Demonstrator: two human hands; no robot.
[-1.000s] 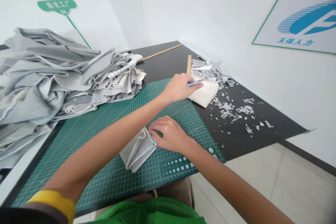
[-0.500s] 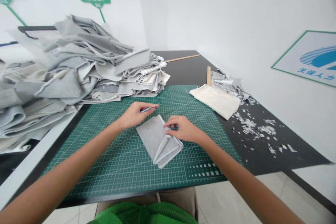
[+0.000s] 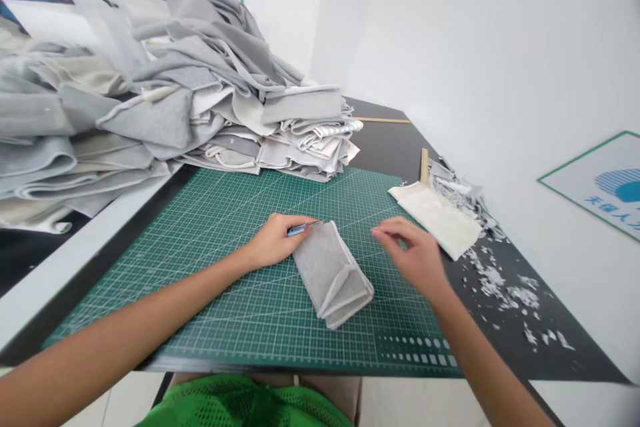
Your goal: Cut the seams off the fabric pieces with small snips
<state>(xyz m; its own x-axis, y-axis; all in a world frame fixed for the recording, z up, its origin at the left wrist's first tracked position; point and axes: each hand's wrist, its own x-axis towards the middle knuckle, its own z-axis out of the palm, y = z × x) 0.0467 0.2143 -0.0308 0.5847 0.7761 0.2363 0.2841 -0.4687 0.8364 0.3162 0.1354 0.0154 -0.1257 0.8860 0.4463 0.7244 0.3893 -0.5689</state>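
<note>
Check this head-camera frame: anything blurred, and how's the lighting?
In the head view, the right hand looks slightly motion-blurred while the folded grey fabric stays sharp; light is even, with soft shadows and no glare on the green cutting mat; the wide lens stretches the frame's edges, and the top-right corner darkens.

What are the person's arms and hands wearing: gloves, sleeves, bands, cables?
Nothing on them. The left hand and right hand are gloveless, with no band, marker or cable visible. Both forearms are bare to the frame edge, with no sleeve in view. Below the table edge, a green mesh garment shows over tan trousers.
</note>
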